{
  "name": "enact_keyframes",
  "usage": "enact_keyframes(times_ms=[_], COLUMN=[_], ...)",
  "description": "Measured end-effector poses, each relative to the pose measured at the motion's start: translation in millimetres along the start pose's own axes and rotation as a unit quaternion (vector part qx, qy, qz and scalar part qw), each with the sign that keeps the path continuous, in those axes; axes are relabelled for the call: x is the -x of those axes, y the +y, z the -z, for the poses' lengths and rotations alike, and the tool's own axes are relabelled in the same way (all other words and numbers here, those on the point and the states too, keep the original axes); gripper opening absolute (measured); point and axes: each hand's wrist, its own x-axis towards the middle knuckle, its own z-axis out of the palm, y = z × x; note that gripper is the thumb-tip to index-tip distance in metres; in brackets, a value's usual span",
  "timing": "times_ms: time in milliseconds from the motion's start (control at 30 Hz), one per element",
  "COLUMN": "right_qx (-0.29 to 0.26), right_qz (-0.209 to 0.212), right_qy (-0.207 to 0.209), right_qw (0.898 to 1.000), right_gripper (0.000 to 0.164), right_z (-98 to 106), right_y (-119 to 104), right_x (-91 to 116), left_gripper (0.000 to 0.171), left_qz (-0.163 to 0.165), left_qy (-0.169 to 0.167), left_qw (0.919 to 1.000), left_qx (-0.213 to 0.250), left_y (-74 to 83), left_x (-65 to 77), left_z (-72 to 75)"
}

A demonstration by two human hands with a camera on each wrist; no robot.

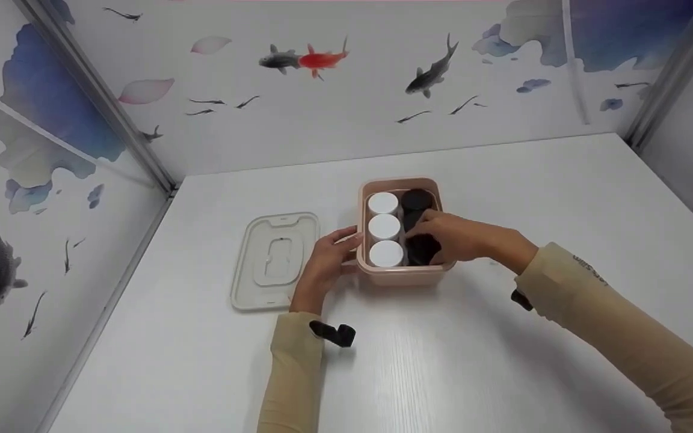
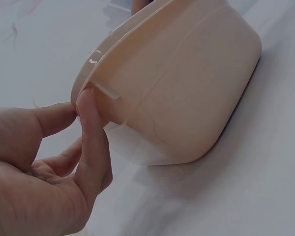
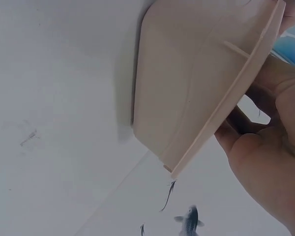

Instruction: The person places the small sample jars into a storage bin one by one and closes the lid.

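A peach plastic bin (image 1: 406, 278) stands on the table, holding a column of three white round-topped containers (image 1: 384, 227) on its left and black ones (image 1: 417, 199) on its right. My left hand (image 1: 325, 255) grips the bin's left rim; in the left wrist view the fingers (image 2: 92, 118) meet just under the lip. Over the right side, my right hand (image 1: 455, 236) reaches down into the bin, fingers curled round the front black round container (image 1: 421, 250). From the right wrist, the bin wall (image 3: 187, 73) hides the fingertips.
A pale rectangular lid (image 1: 277, 261) with a raised handle panel lies flat on the white table (image 1: 382, 373), left of the bin. White panels printed with fish (image 1: 322, 59) enclose the table at the back and sides.
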Motion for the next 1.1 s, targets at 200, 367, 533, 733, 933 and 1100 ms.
enact_keyframes(times_ms=[200, 367, 533, 733, 933, 1100], right_qx=[-0.070, -0.197, -0.326, -0.466, -0.569, -0.577], right_qz=[-0.012, -0.003, 0.004, 0.007, -0.013, -0.065], right_qy=[0.033, 0.147, 0.213, 0.200, 0.169, 0.114], right_qw=[0.997, 0.969, 0.921, 0.862, 0.805, 0.806], right_gripper=[0.048, 0.042, 0.046, 0.047, 0.047, 0.051], right_z=[8, -2, -15, -27, -41, -63], right_y=[-9, -35, -66, -98, -123, -139], right_x=[-2, -8, -15, -29, -49, -64], left_gripper=[0.044, 0.043, 0.042, 0.045, 0.056, 0.060], left_qz=[-0.011, -0.021, -0.045, -0.113, -0.103, -0.064], left_qy=[0.032, 0.063, 0.090, 0.145, 0.187, 0.213], left_qw=[0.9991, 0.9961, 0.9875, 0.9428, 0.9002, 0.8860], left_qx=[-0.024, -0.057, -0.121, -0.278, -0.379, -0.407], left_y=[5.6, 9.8, 13.2, 12.6, -0.5, -6.6], left_x=[7.2, 16.6, 30.1, 46.2, 57.5, 65.8], left_z=[7.1, 23.0, 43.3, 72.5, 115.3, 146.0])
